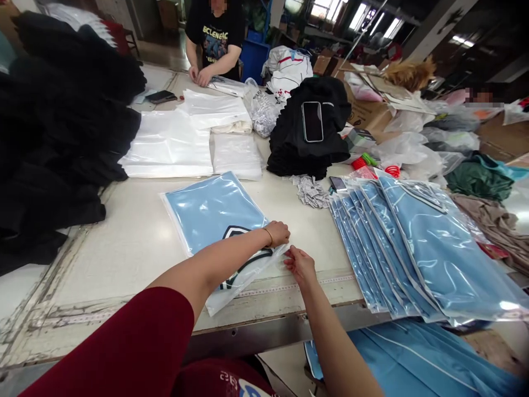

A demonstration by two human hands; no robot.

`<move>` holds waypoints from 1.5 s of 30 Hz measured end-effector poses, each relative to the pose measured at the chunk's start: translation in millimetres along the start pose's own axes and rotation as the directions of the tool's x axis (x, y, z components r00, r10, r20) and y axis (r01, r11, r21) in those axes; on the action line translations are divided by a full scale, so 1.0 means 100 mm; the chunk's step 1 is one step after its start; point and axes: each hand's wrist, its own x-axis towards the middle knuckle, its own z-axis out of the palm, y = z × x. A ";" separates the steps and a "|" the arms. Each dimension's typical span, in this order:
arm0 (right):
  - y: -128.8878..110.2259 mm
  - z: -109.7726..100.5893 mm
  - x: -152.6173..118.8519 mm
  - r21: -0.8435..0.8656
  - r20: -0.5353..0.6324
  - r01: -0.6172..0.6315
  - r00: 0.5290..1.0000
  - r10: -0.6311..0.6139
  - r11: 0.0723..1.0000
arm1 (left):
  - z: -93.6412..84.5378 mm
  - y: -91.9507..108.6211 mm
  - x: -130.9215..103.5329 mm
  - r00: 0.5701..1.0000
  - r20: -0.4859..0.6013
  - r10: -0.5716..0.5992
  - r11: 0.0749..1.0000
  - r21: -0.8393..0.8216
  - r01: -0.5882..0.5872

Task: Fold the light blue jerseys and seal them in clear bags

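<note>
pale table (pixel 128 242); left forearm (pixel 233 255) half-hides print (pixel 237 229); right fingers (pixel 292 253) pinch bag (pixel 210 212), left fingers (pixel 283 227) (hold unclear).

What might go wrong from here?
The bagged light-blue garments lie fanned at the table's front edge and might slide off.

The left hand and right hand are at the clear plastic bag's corner; tugging might tear it.

The smartphone atop the black fabric stack could get knocked off.

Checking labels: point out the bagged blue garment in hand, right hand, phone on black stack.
Bagged blue garment (pixel 212 218), head view, plain blue area.
Right hand (pixel 302 266), head view, mid-hand.
Phone (pixel 313 122), head view, dark face.
</note>
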 end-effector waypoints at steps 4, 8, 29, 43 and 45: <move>0.22 0.18 -0.46 -0.094 0.149 -0.059 0.986 0.073 0.994 | 0.04 -0.06 0.01 1.000 -0.006 -0.023 0.999 -0.033 0.023; 0.49 0.38 -1.10 -0.212 0.418 -0.150 0.879 0.228 0.966 | -0.04 -0.07 0.03 0.995 -0.059 -0.075 0.996 -0.061 0.071; 0.36 -0.42 -0.55 -0.108 0.141 -0.096 0.984 0.111 0.989 | 0.24 -0.13 -0.71 0.965 -0.229 -0.130 0.982 0.107 0.158; 0.42 -0.55 -0.65 -0.286 0.198 -0.049 0.974 0.109 0.957 | 0.24 -0.02 -0.69 0.957 -0.220 -0.188 0.972 0.098 0.214; 0.25 -0.72 -0.52 -0.411 0.154 0.065 0.988 -0.002 0.909 | 0.22 0.08 -0.75 0.949 -0.197 -0.248 0.962 0.062 0.264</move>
